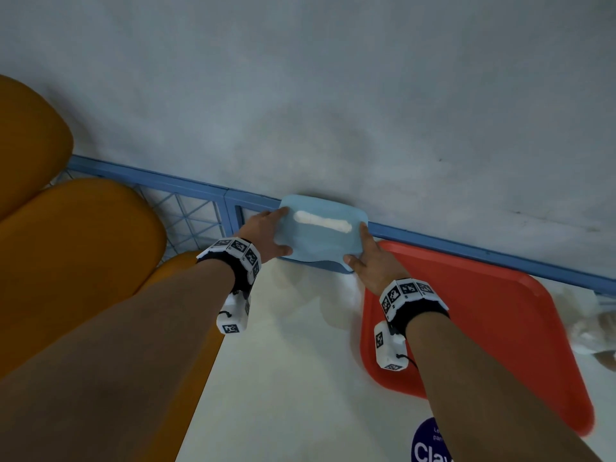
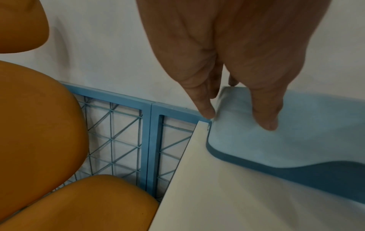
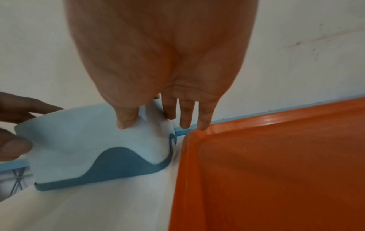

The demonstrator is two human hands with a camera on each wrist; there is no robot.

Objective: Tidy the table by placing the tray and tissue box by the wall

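Observation:
The light blue tissue box (image 1: 320,238) with a white tissue in its top slot stands on the white table (image 1: 283,361), its back against the wall (image 1: 333,95). My left hand (image 1: 271,233) holds its left end, thumb on the near face and fingers round the far corner. My right hand (image 1: 358,245) holds the right end, thumb on the near corner and index finger along the side. The red tray (image 1: 483,328) lies flat to the right of the box, along the wall. In the right wrist view the tray (image 3: 276,171) almost meets the box (image 3: 79,140).
A blue metal rail (image 1: 150,181) with wire mesh runs between the table and the wall. Orange seat cushions (image 1: 66,261) sit off the table's left edge. A round blue sticker (image 1: 430,445) is at the near edge, and something white and blurred (image 1: 580,315) lies beyond the tray.

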